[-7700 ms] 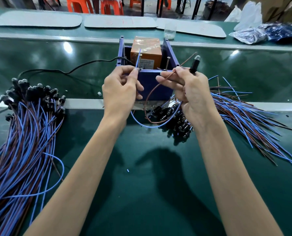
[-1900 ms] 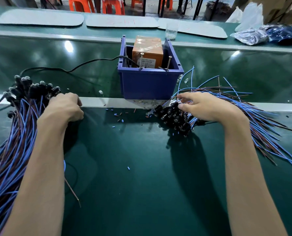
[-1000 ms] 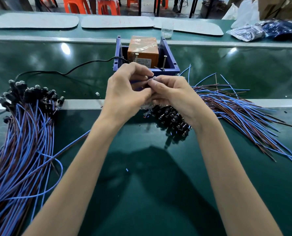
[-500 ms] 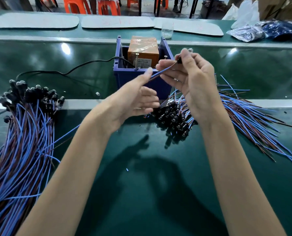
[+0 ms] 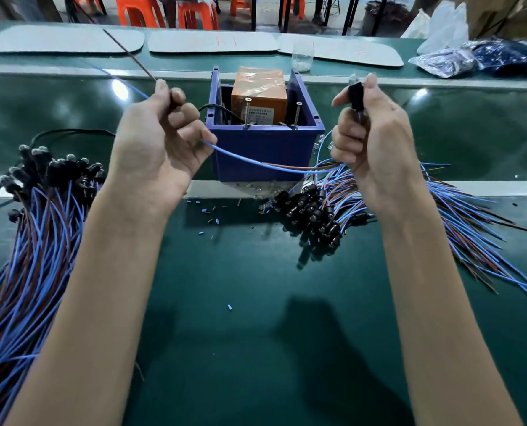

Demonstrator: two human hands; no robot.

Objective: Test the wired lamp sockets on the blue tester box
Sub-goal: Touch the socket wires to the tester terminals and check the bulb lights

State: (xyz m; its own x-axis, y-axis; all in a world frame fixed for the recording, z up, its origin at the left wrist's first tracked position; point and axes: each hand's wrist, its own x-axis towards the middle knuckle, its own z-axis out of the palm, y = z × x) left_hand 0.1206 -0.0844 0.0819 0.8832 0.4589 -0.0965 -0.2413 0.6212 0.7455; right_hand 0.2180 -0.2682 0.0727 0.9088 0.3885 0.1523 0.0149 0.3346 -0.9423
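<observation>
Green work belt [image 5: 256,318] across the bench, grey mats [image 5: 62,41] and orange chairs [image 5: 139,10] beyond. Dead centre on the belt, blue tester box [image 5: 265,155], orange block [image 5: 259,90] inside, two upright screws [image 5: 247,113] at its front edge.

Now the left hand [image 5: 157,149]: raised left of the box, fingers curled round a pair of wires, brown wire end [image 5: 130,53] poking up and away past the thumb. Half a second back, stretched out toward the right hand near the box; now pulled well apart from it.

Over to the right hand [image 5: 376,139]: up on the box's right, fingers and thumb wrapped round a black socket [image 5: 356,93], clear bulb tip on top. Shifted outward too, off the box's rim.

Between the two, blue wire [image 5: 256,161] slung in a shallow sag across the box front, brown one alongside. Wire ends nowhere near either screw.

Down left, big bundle [image 5: 25,241] of blue and brown wires, sockets at the far end, flat on the belt, same as before. Down right, heap of sockets [image 5: 311,210] just in front of the box, wires fanned out to the right. Black cable [image 5: 71,132] snaking from the box off to the left. Tiny wire scraps [image 5: 213,210] scattered by the box. Back right, clear cup [image 5: 302,58] and plastic bags [image 5: 471,56].
</observation>
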